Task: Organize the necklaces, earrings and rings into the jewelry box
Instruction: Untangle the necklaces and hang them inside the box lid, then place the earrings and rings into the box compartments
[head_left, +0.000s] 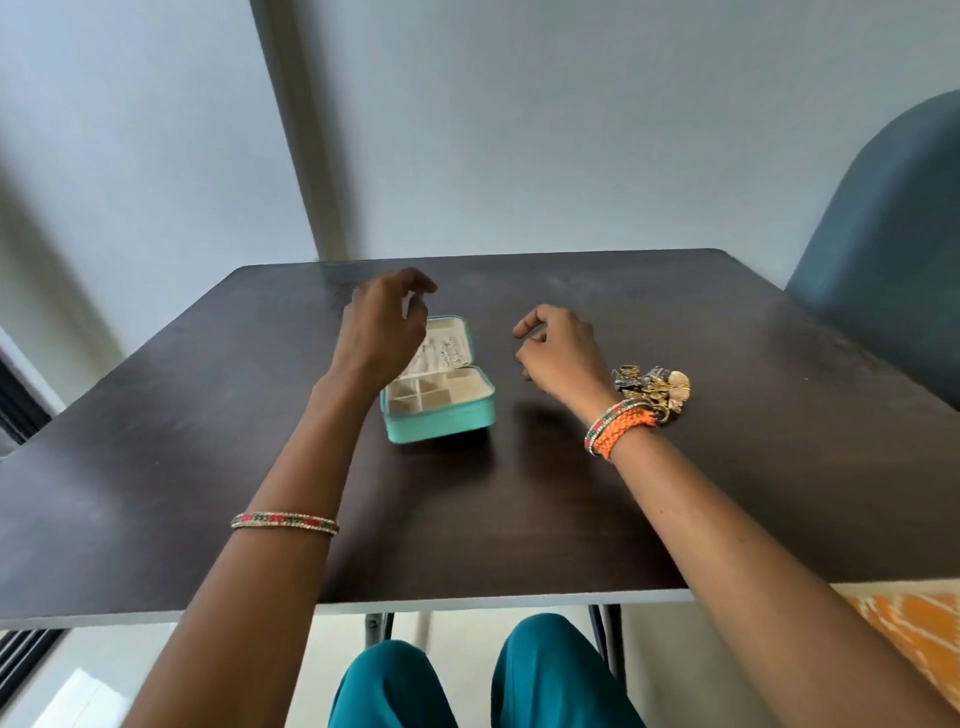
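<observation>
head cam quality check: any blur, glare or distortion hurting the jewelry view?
Head view: wide-angle bends the table edges; left hand slightly motion-blurred; soft sheen on the tabletop, no harsh glare; jewelry pile and the open jewelry box too small for fine detail.

A dark brown, wood-grained rectangular counter (208, 415) is seen. On it, near the middle, a small turquoise jewelry box (441, 410) is set with its lid raised. To its right, well apart, a tangled heap of gold-toned jewelry (655, 385) is laid.
</observation>
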